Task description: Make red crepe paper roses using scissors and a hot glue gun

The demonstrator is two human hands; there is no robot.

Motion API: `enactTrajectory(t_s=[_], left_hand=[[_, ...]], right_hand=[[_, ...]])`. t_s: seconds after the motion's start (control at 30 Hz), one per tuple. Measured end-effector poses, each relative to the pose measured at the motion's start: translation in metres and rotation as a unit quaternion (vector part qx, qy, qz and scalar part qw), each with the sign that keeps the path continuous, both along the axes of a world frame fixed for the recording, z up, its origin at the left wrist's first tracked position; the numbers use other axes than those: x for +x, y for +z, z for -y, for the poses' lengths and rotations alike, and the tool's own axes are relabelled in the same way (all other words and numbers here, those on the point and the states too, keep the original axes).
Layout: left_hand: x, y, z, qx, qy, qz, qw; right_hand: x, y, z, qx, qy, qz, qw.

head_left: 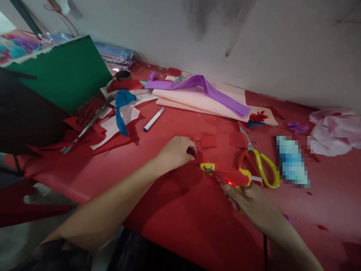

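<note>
My right hand (251, 201) is wrapped round the handle of a red and yellow hot glue gun (229, 174). A small red light glows on its side, and its nozzle points left. Just off the nozzle tip is my left hand (179, 152), fingers curled in; whatever they may pinch is too small or hidden to name. Small red squares of fabric or paper (208, 140) lie on the red table beyond the hands. Right behind the glue gun rest yellow-handled scissors (265, 169), blades pointing away.
A purple strip (225, 98) lies over folded peach sheets (180, 103) near the wall. A marker (153, 119), blue scrap (122, 116) and other scissors (91, 122) sit to the left, before a green board (67, 71). Crumpled pale pink material (335, 130) and a blurred-out object (292, 162) are rightward.
</note>
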State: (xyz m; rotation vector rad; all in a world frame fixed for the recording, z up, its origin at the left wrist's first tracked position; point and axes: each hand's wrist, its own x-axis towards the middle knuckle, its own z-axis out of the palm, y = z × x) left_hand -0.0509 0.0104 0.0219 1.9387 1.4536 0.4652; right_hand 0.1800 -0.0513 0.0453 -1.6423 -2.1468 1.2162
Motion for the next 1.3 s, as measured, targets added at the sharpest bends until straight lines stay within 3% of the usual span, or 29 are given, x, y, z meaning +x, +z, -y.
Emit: enactTrajectory(t_s=[0.77,1.3], left_hand=[[-0.001,0.000,-0.001,-0.012,-0.004,0.016,1.000],[-0.001,0.003,-0.001,-0.032,0.014,0.034,0.999]], right_hand=[[0.009,0.001,-0.006,0.001,-0.018,0.051,0.999],[0.019,0.000,-0.007,-0.007,-0.074,-0.006,0.997]])
